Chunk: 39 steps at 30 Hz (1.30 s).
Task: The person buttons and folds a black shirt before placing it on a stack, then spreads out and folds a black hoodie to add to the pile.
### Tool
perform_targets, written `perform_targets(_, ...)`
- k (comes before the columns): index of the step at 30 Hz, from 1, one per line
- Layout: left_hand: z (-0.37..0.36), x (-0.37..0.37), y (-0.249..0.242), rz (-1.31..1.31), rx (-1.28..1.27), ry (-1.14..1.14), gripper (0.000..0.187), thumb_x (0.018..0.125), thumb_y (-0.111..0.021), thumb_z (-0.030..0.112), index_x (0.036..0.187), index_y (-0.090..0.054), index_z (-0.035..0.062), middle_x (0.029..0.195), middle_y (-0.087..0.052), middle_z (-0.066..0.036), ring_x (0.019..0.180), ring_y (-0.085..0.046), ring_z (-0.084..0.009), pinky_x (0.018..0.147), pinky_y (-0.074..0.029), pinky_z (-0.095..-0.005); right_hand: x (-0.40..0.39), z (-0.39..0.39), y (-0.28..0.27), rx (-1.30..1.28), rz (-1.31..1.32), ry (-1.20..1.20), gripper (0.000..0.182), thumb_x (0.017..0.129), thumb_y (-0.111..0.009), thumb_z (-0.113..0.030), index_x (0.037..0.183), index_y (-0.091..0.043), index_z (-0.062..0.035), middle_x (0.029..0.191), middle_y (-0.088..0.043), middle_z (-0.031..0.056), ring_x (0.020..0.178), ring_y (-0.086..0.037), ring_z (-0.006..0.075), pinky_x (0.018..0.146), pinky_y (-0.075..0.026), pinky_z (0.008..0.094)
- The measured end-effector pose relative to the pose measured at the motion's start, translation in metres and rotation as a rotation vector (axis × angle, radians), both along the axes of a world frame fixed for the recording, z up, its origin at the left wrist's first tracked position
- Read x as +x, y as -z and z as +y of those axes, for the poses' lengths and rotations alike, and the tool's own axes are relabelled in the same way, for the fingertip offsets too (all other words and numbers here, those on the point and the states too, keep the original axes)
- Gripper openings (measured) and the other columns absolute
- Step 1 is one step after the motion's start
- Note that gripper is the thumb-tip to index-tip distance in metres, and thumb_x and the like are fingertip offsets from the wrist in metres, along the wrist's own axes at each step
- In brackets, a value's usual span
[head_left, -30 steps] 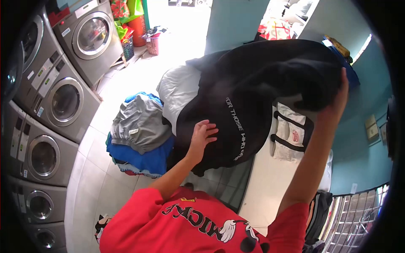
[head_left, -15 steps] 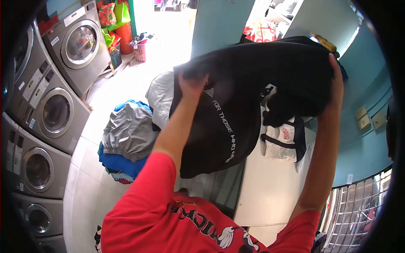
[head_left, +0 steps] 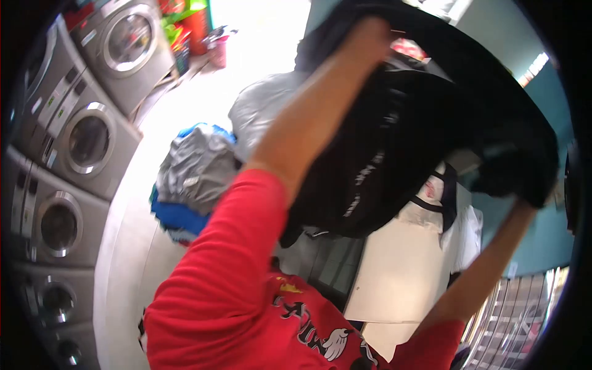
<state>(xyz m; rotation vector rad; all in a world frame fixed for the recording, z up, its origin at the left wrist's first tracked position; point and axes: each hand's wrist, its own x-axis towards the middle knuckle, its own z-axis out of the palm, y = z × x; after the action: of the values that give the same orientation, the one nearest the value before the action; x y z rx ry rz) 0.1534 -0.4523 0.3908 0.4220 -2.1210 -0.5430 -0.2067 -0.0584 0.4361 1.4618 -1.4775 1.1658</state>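
I hold a black shirt (head_left: 394, 142) with white lettering up high in front of me, and it is blurred with motion. My left hand (head_left: 373, 34) grips its upper edge near the top of the view, the red-sleeved arm stretched out. My right hand (head_left: 523, 208) holds the shirt's other side at the right, its fingers mostly buried in the cloth. The shirt hangs above a white table (head_left: 401, 277).
Silver washing machines (head_left: 86, 135) line the left wall. A grey garment (head_left: 197, 163) tops a pile of blue clothes on the floor, next to a pale stuffed bag (head_left: 259, 108). A white bag with black straps (head_left: 435, 194) lies on the table. A metal grille (head_left: 524, 320) is at the lower right.
Both arms have swung the black shirt higher and toward the right. My left hand rose to the top of the view, and my right hand dropped lower at the right.
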Motion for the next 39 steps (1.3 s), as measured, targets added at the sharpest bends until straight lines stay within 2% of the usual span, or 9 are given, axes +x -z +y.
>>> perform_targets(4, 0.062, -0.046, -0.014, -0.042, -0.338, 0.148, 0.023, 0.076, -0.052, 0.015, 0.096, -0.059, 0.0045, 0.100, -0.058, -0.015, 0.090, -0.056, -0.0303, 0.077, -0.044, -0.0381, -0.016, 0.038, -0.026, 0.072, -0.701, 0.025, 0.037, 0.085, -0.047, -0.024, 0.115, -0.046, -0.0017, 0.114, -0.050, 0.0107, 0.104, -0.048, 0.0174, 0.093, -0.037, 0.0303)
perform_targets(6, 0.099, -0.058, -0.014, -0.045, -0.364, 0.199, 0.024, 0.076, -0.052, 0.015, 0.096, -0.059, 0.0044, 0.100, -0.058, -0.015, 0.090, -0.056, -0.0304, 0.077, -0.044, -0.0381, -0.007, 0.050, -0.028, 0.094, -0.832, 0.059, 0.036, 0.084, -0.047, -0.023, 0.114, -0.046, -0.0018, 0.114, -0.050, 0.0108, 0.104, -0.048, 0.0176, 0.092, -0.037, 0.0304)
perform_targets(19, 0.284, -0.066, 0.043, 0.006, -0.163, 0.673, 0.025, 0.076, -0.052, 0.016, 0.097, -0.058, 0.0037, 0.100, -0.058, -0.015, 0.090, -0.056, -0.0308, 0.078, -0.044, -0.0380, 0.164, 0.203, 0.075, 0.140, -0.773, 0.490, 0.034, 0.082, -0.047, -0.016, 0.113, -0.046, -0.0020, 0.111, -0.050, 0.0114, 0.102, -0.048, 0.0191, 0.092, -0.036, 0.0305)
perform_targets(25, 0.467, -0.074, 0.096, -0.055, 0.077, 1.081, 0.025, 0.077, -0.052, 0.017, 0.098, -0.058, 0.0033, 0.100, -0.058, -0.015, 0.090, -0.056, -0.0310, 0.078, -0.044, -0.0379, 0.216, 0.363, 0.172, 0.185, -0.858, 0.685, 0.033, 0.081, -0.048, -0.013, 0.112, -0.046, -0.0021, 0.109, -0.051, 0.0116, 0.102, -0.049, 0.0198, 0.091, -0.036, 0.0306)
perform_targets(32, 0.663, -0.044, 0.215, -0.530, 0.251, 1.386, 0.026, 0.077, -0.052, 0.017, 0.098, -0.057, 0.0030, 0.100, -0.058, -0.015, 0.090, -0.056, -0.0313, 0.078, -0.044, -0.0378, 0.292, 0.513, 0.287, 0.228, -0.998, 0.944, 0.032, 0.080, -0.048, -0.010, 0.111, -0.046, -0.0022, 0.108, -0.051, 0.0120, 0.101, -0.049, 0.0205, 0.091, -0.035, 0.0306)
perform_targets(34, 0.686, -0.019, 0.263, -0.752, 0.229, 1.391, 0.026, 0.077, -0.052, 0.017, 0.098, -0.057, 0.0029, 0.100, -0.058, -0.015, 0.090, -0.056, -0.0313, 0.078, -0.044, -0.0378, 0.313, 0.538, 0.321, -0.010, -1.208, 0.992, 0.028, 0.077, -0.044, -0.002, 0.105, -0.047, -0.0006, 0.100, -0.051, 0.0118, 0.094, -0.050, 0.0185, 0.086, -0.037, 0.0297)
perform_targets(35, 0.690, -0.005, 0.290, -0.875, 0.195, 1.392, 0.026, 0.077, -0.052, 0.017, 0.098, -0.057, 0.0028, 0.100, -0.058, -0.015, 0.091, -0.056, -0.0314, 0.078, -0.044, -0.0378, 0.326, 0.532, 0.329, 0.077, -1.098, 1.086, 0.029, 0.077, -0.041, -0.001, 0.106, -0.046, -0.0003, 0.103, -0.051, 0.0118, 0.095, -0.051, 0.0194, 0.086, -0.037, 0.0298)
perform_targets(37, 0.682, 0.031, 0.342, -1.125, 0.128, 1.429, 0.027, 0.077, -0.052, 0.018, 0.099, -0.057, 0.0027, 0.100, -0.058, -0.015, 0.091, -0.056, -0.0314, 0.079, -0.044, -0.0378, 0.346, 0.507, 0.340, 0.104, -1.224, 1.067, 0.028, 0.077, -0.042, -0.002, 0.105, -0.048, -0.0001, 0.101, -0.054, 0.0113, 0.096, -0.051, 0.0204, 0.088, -0.037, 0.0292)
perform_targets(39, 0.649, 0.062, 0.373, -1.303, 0.096, 1.583, 0.027, 0.077, -0.052, 0.018, 0.099, -0.057, 0.0026, 0.100, -0.058, -0.015, 0.091, -0.056, -0.0315, 0.079, -0.044, -0.0378, 0.360, 0.454, 0.332, 0.229, -1.324, 0.841, 0.026, 0.078, -0.047, -0.004, 0.104, -0.049, -0.0007, 0.100, -0.055, 0.0090, 0.095, -0.052, 0.0180, 0.086, -0.037, 0.0279)
